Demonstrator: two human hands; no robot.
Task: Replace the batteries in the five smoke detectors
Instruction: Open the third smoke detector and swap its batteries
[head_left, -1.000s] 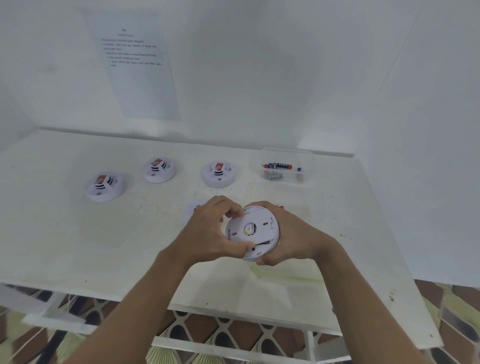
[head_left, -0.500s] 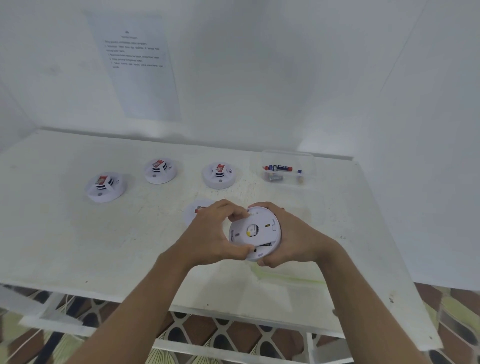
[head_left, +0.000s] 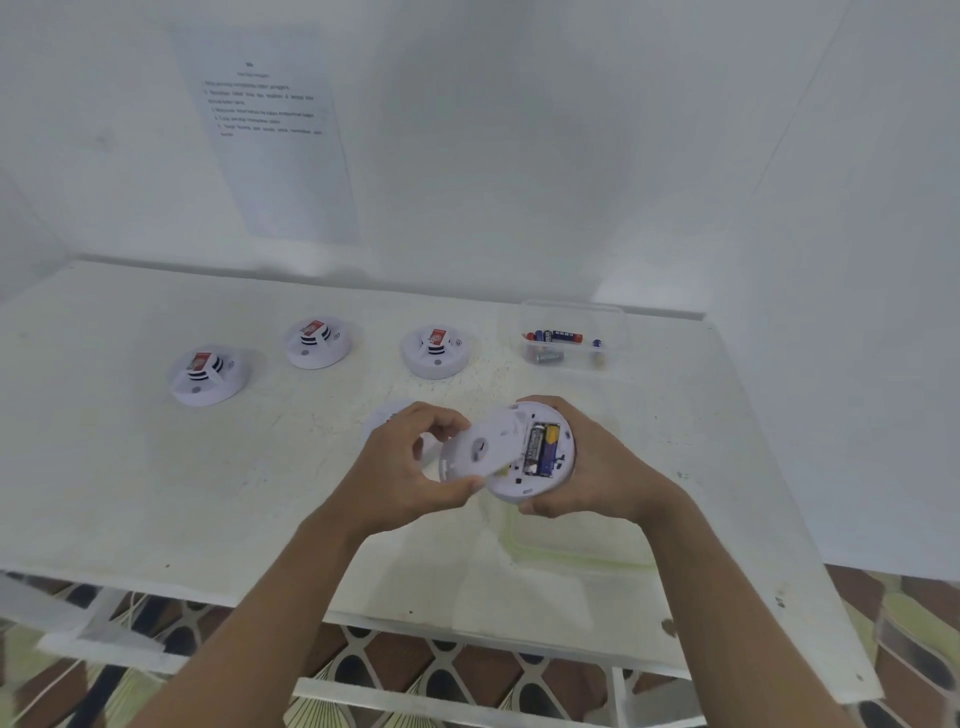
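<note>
On the scuffed white table (head_left: 130, 493), closed in by white walls with a printed sheet (head_left: 280, 156) taped up, we see a row of three smoke detectors (head_left: 317, 344) and a clear box of batteries (head_left: 571, 335) far right. Patterned floor tiles (head_left: 467, 670) show below.

Our right hand (head_left: 602, 467) grips the opened smoke detector (head_left: 535, 486) above the table, with two batteries (head_left: 540, 447) in its bay. Our left hand (head_left: 405, 467) pinches its back cover (head_left: 475, 452), tilted off.

A fifth detector (head_left: 382, 415) sits mostly hidden behind the left hand. The sheet's print is too blurred to read.
</note>
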